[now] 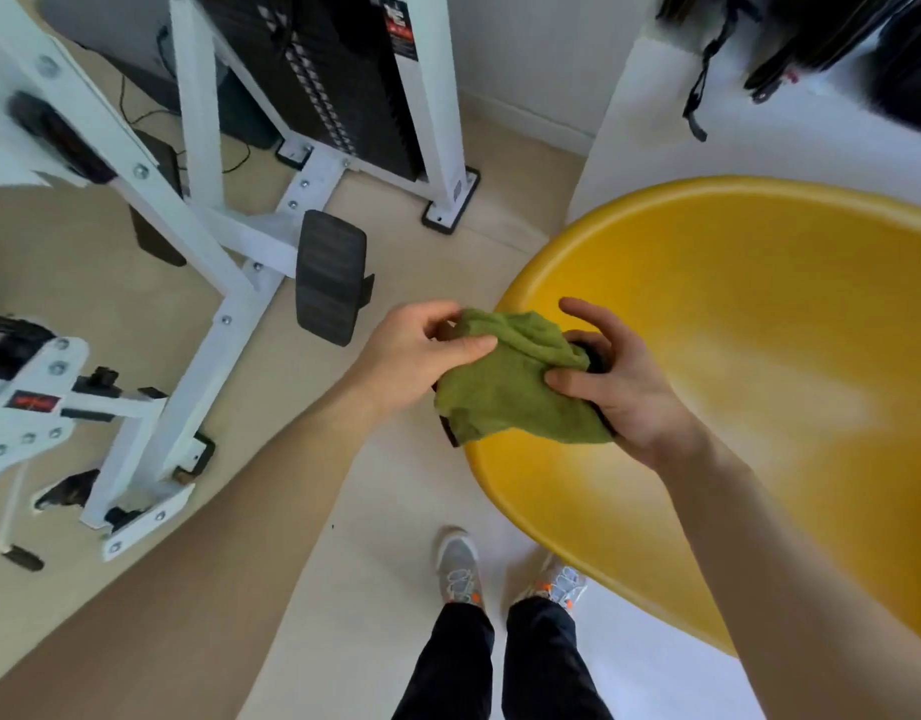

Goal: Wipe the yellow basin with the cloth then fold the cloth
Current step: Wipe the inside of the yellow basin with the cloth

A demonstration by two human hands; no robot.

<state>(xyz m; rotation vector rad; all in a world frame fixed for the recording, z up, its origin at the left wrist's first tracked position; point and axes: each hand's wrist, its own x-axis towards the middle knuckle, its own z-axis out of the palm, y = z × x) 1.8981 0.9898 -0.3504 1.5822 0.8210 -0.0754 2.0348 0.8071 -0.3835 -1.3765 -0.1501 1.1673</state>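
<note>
Both hands meet at the centre of the frame, each gripping the cloth. The left hand pinches the cloth's upper left edge between thumb and curled fingers. The right hand presses its thumb onto the cloth's right side, with the fingers arched over the top — a dark object shows under that palm and at the cloth's lower left edge, too hidden to identify. The cloth is green, bunched and rumpled, and hangs between the two hands just over the left rim of the basin.

The basin is yellow, large and rounded, and fills the right half of the frame, running out past the right edge. Its inside looks bare and glossy, with a pale sheen across the middle.

Below the hands, at bottom centre, stand the person's dark trousers and grey shoes with orange marks, on a pale floor. A white gym machine with a black pedal and a black weight stack takes up the left and upper left. At upper right, black bags with dangling straps rest on a white surface.
</note>
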